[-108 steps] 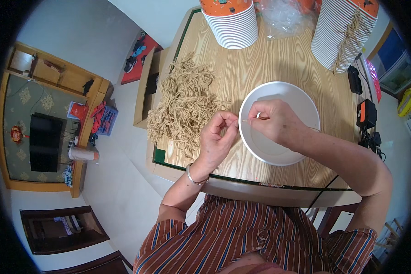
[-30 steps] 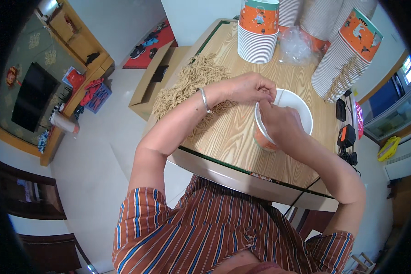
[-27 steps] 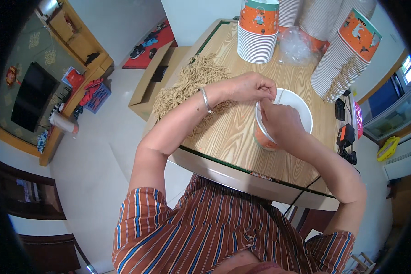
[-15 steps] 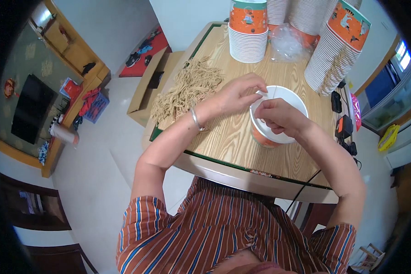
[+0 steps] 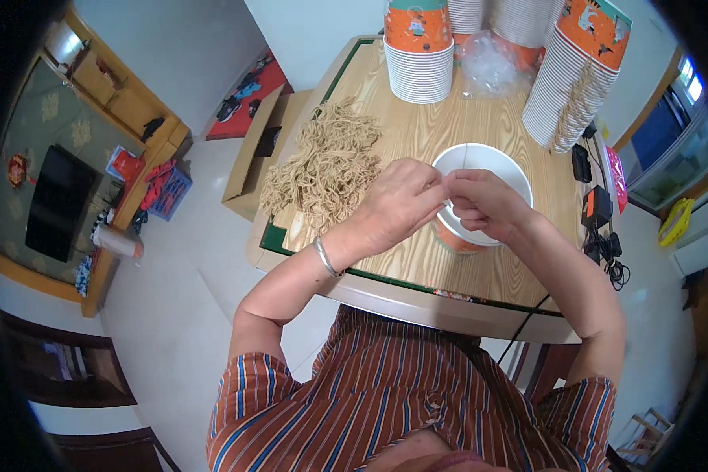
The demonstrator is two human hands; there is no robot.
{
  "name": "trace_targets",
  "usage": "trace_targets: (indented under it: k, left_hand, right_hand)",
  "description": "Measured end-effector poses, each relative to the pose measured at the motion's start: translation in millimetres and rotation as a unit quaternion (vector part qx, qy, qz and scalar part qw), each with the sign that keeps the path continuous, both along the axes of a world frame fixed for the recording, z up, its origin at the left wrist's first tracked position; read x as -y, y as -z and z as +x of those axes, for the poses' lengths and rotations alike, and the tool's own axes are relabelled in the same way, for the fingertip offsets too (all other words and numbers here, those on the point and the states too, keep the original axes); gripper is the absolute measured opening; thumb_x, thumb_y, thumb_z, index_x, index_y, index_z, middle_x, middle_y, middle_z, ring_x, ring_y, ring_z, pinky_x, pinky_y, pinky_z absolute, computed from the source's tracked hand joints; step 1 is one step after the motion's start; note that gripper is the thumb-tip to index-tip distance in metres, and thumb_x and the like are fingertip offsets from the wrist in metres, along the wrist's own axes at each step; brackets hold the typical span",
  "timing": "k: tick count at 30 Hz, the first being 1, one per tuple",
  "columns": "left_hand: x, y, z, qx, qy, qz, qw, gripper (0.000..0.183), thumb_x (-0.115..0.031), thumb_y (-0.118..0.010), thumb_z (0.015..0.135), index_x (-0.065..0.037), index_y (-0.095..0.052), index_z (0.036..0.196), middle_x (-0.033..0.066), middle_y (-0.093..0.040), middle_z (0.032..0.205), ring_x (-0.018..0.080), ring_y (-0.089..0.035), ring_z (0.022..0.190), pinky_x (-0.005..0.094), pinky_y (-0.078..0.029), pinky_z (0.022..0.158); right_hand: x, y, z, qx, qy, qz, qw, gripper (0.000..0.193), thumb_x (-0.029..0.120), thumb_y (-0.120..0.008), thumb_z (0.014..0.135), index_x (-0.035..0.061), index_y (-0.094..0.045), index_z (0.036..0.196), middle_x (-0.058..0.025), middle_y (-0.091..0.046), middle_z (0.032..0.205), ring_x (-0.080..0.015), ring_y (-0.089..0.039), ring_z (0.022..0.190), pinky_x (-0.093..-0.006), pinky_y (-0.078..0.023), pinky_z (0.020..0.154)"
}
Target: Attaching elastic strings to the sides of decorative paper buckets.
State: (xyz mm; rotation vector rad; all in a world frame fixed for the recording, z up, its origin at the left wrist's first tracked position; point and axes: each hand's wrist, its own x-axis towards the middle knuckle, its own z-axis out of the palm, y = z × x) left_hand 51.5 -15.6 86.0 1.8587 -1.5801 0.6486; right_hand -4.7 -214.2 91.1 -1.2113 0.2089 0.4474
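Observation:
My left hand [image 5: 405, 197], a bangle on its wrist, is closed in a pinch, its fingertips meeting those of my right hand. My right hand [image 5: 486, 203] is closed too, thumb and fingers pressed together. From its top a thin, thread-like strand [image 5: 466, 154] sticks up; whatever lies between the fingertips is hidden. Both hands are over the near left rim of a white-lined paper bucket [image 5: 515, 169] with an orange outside, standing upright on the table. A heap of tan cords [image 5: 322, 165] lies to the left of my left hand.
Stacked paper buckets [image 5: 418, 71] rise at the back, with a clear plastic bag [image 5: 488, 67] beside them. At the right leans another bucket stack [image 5: 570, 86] with tan cords hanging on it. Black adapters and cables [image 5: 596, 208] line the right edge. A cardboard box [image 5: 252, 157] is off the left side.
My left hand has moved from reaching with its fingers apart to a pinch against my right fingertips. My right hand stays closed over the bucket. The view has shifted slightly.

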Motion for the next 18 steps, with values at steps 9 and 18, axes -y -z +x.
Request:
trace_targets:
  k: [9, 18]
  left_hand:
    - [8.7, -0.1, -0.3, 0.102, -0.011, 0.002, 0.995, 0.018, -0.007, -0.063, 0.076, -0.002, -0.059, 0.092, 0.0081, -0.051, 0.084, 0.0253, -0.053, 0.079, 0.0370, -0.046, 0.075]
    - [11.8, 6.0, -3.4, 0.104, -0.010, -0.043, 0.994, 0.018, -0.006, -0.064, 0.074, -0.001, -0.059, 0.090, 0.0091, -0.054, 0.088, 0.0251, -0.054, 0.078, 0.0372, -0.046, 0.075]
  right_hand:
    - [0.5, 7.4, -4.2, 0.006, 0.015, 0.040, 0.999, 0.009, 0.010, -0.054, 0.091, 0.0088, -0.056, 0.082, 0.0059, -0.040, 0.062, -0.0024, -0.030, 0.044, -0.0209, -0.022, 0.036]
    - [-1.7, 7.3, -8.0, 0.008, 0.025, 0.065, 0.998, 0.009, 0.012, -0.056, 0.090, 0.0080, -0.055, 0.083, 0.0062, -0.041, 0.061, -0.0025, -0.034, 0.042, -0.0207, -0.026, 0.035]
